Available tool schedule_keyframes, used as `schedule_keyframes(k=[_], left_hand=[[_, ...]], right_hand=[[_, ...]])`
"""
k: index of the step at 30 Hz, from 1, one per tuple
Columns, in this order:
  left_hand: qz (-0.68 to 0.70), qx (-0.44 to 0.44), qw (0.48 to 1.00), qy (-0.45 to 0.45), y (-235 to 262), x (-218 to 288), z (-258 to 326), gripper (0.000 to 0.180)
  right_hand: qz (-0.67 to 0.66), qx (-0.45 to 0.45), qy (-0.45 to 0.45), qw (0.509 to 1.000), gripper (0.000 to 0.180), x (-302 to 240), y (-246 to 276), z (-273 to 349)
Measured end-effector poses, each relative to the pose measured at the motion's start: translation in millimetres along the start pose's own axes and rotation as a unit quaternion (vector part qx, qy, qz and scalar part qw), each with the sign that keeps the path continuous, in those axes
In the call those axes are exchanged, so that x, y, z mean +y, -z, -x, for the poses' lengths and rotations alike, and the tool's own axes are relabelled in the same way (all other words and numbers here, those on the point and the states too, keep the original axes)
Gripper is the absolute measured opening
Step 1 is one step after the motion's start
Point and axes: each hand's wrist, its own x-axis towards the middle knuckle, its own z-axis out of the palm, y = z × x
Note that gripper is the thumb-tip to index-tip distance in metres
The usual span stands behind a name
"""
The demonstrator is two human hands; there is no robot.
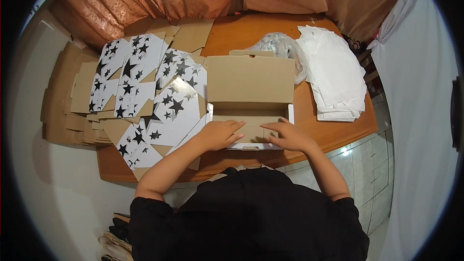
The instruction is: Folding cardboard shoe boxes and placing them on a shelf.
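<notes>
Far left: a pile of plain brown cardboard blanks (63, 111) is overhanging the left edge of the wooden surface (338, 133), leaving no bare wood there.
Left of centre: flat white box blanks printed with black stars (145, 82) are lying fanned and overlapping, their lower corners sticking out past the near edge of the surface.
Left hand (220, 134): it is lying flat, fingers spread and gripping nothing, pressing on the near flap of the cardboard box (250, 116).
Box: it is sitting at the near edge of the surface, in the middle, its lid (250, 79) standing open toward the back and its left side touching the star blanks.
Right hand (289, 136): it is lying open and flat too, fingers pointing left, pressing the same front flap just beside the left hand.
Behind the box: a clear plastic bag (282, 48) is resting against the lid's right corner.
Right: a stack of white sheets (336, 75) is lying near the right edge.
Open room: bare wood is showing behind the lid and in a strip between the box and the white stack, running down to the near right corner.
</notes>
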Motion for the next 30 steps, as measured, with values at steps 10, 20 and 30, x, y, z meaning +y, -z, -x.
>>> schedule_keyframes(k=[10,20,30], left_hand=[[-0.178,-0.216,0.952,0.121,-75.8,-59.2,-68.7,0.089],[-0.140,-0.274,0.943,0.123,-65.5,-66.0,-74.6,0.091],[-0.177,-0.329,0.915,0.151,-55.4,-39.6,-86.2,0.102]], right_hand=[[0.199,-0.244,-0.145,0.938,0.087,36.1,-72.3,-77.8],[0.155,-0.282,-0.157,0.934,0.081,33.5,-64.5,-87.1],[0.124,-0.273,-0.235,0.925,0.080,2.7,-46.6,-82.4]])
